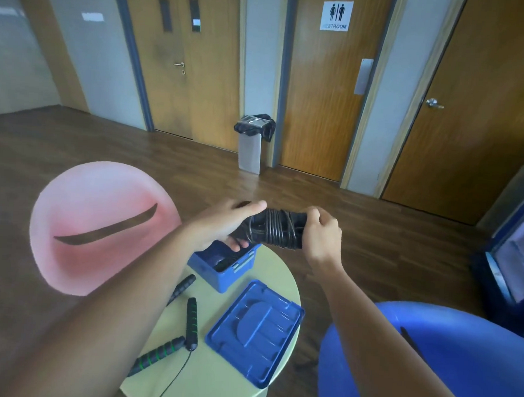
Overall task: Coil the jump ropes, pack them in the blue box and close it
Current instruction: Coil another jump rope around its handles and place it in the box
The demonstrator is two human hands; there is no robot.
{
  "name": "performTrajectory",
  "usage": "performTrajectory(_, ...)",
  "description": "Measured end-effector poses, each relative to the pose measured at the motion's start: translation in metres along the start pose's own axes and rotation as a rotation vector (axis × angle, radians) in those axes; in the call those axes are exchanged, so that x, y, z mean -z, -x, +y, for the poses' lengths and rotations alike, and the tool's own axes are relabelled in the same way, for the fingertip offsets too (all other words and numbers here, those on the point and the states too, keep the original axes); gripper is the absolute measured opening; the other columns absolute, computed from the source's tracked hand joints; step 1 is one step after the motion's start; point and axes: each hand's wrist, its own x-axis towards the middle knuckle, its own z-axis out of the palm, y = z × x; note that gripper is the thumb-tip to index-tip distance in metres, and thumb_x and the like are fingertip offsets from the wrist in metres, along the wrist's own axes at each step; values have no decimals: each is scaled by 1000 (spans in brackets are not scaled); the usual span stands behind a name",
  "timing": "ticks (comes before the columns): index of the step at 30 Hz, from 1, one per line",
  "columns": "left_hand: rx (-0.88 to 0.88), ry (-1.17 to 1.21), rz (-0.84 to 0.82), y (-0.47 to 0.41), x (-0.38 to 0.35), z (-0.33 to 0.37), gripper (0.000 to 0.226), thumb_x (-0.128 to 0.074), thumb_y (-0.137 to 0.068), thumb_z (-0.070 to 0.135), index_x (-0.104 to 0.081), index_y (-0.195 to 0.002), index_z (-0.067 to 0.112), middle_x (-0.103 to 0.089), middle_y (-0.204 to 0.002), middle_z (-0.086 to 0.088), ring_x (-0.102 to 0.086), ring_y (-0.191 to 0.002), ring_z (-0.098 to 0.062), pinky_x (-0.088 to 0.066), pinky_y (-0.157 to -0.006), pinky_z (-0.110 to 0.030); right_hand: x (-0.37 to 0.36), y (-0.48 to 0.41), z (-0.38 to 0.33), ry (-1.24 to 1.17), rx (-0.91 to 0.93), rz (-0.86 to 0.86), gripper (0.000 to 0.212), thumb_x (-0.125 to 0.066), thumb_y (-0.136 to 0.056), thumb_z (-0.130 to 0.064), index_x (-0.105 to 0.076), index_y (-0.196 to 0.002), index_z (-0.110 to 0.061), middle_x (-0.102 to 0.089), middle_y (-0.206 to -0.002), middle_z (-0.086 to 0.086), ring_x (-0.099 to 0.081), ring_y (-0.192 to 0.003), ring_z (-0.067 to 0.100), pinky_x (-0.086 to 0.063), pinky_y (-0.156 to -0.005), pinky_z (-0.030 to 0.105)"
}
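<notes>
A black jump rope bundle (276,229), its cord wound round the handles, hangs in the air above the open blue box (232,271). My left hand (226,223) grips its left end and my right hand (321,231) grips its right end. Something dark lies inside the box, partly hidden by my left arm. The blue lid (255,331) lies flat on the round table (215,375), to the right of the box. A second jump rope with black and green handles (192,322) lies uncoiled on the table's left side, and another handle (181,288) sits beside my left arm.
A pink chair (95,229) stands left of the table and a blue chair (458,360) at the lower right. A bin (251,146) stands by the wooden doors at the back. Wooden floor surrounds the table.
</notes>
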Motion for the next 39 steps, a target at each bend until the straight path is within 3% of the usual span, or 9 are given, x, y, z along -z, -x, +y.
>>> performTrajectory(2, -31, -34, 20, -1, 0, -3, 44, -54, -97, 53, -68, -108, 12, -71, -85, -6, -62, -63, -25, -50, -52, -31, -2, -4, 5, -72, -41, -58, 31, -41, -93, -26, -69, -85, -18, -68, -84, 4, -63, -82, 24, -59, -71, 40)
performTrajectory(6, -17, -7, 76, -6, 0, -14, 39, -53, -98, 53, -66, -113, 18, -67, -96, -8, -63, -61, -25, -52, -53, -32, -8, -9, 18, -168, -118, -116, 22, -45, -89, -39, -65, -94, -29, -68, -95, 1, -66, -89, 22, -59, -82, 46)
performTrajectory(8, -5, 64, 84, -8, 0, -20, 33, -55, -97, 52, -63, -116, 26, -67, -106, -6, -68, -64, -28, -55, -55, -32, -11, -12, 25, -223, -151, -145, 16, -48, -96, -34, -61, -97, -25, -67, -98, 5, -65, -82, 20, -58, -74, 41)
performTrajectory(13, 91, 33, -61, -15, 17, -34, 33, -68, -93, 40, -62, -124, 31, -72, -112, -6, -74, -78, -31, -60, -63, -37, -23, -18, 43, -321, -195, -205, 10, -63, -97, -19, -63, -107, -19, -65, -105, 7, -66, -91, 22, -61, -83, 50)
performTrajectory(18, 173, 68, -238, -30, 39, -51, 38, -70, -88, 39, -64, -119, 17, -74, -103, -18, -72, -80, -31, -61, -70, -41, -38, -25, 61, -404, -226, -276, 31, -64, -97, -21, -61, -126, -14, -62, -113, 11, -64, -87, 18, -57, -66, 30)
performTrajectory(22, 171, 131, -326, -43, 48, -65, 48, -71, -77, 45, -66, -110, 11, -72, -95, -18, -70, -76, -31, -60, -65, -37, -57, -36, 75, -486, -261, -311, 36, -59, -99, -17, -57, -133, -5, -63, -109, 13, -61, -83, 19, -52, -66, 30)
performTrajectory(29, 172, 318, -390, -89, 83, -111, 26, -60, -93, 23, -62, -114, 9, -71, -100, -16, -71, -79, -30, -61, -67, -36, -107, -74, 91, -529, -250, -396, 38, -55, -100, -17, -54, -135, -2, -65, -107, 13, -63, -89, 21, -53, -74, 31)
performTrajectory(33, 219, 362, -395, -122, 104, -137, 29, -58, -96, 20, -57, -122, 7, -71, -103, -18, -72, -81, -35, -62, -68, -39, -136, -98, 98, -468, -248, -432, 31, -51, -103, -15, -58, -128, 2, -65, -99, 12, -63, -83, 19, -53, -65, 23)
performTrajectory(39, 319, 66, -460, -177, 126, -153, 37, -70, -92, 15, -58, -126, 8, -72, -109, -13, -74, -90, -28, -62, -77, -44, -179, -127, 124, -305, -317, -434, 29, -57, -101, -18, -62, -124, -1, -66, -105, 17, -64, -96, 30, -54, -93, 53)
